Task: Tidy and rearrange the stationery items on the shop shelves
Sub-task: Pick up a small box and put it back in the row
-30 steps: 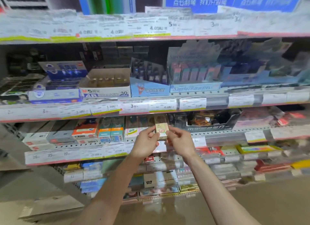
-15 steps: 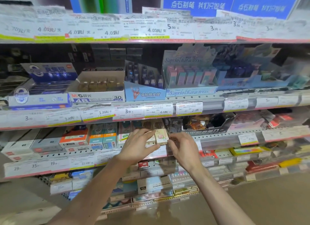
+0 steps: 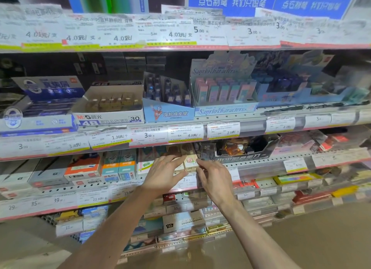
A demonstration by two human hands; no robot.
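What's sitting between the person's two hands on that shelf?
A small beige box stands upright in its row between the left hand and the right hand, seen in the head view.

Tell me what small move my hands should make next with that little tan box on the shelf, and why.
Probably nudge the small tan box back so its front lines up with its neighbours. Both the left hand and the right hand are at it with fairly straight fingers, so it looks set down but not yet squared.

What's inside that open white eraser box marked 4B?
The white eraser box holds a row of brownish wrapped erasers near its back. Its front wall hides the bottom, so anything lower is unseen.
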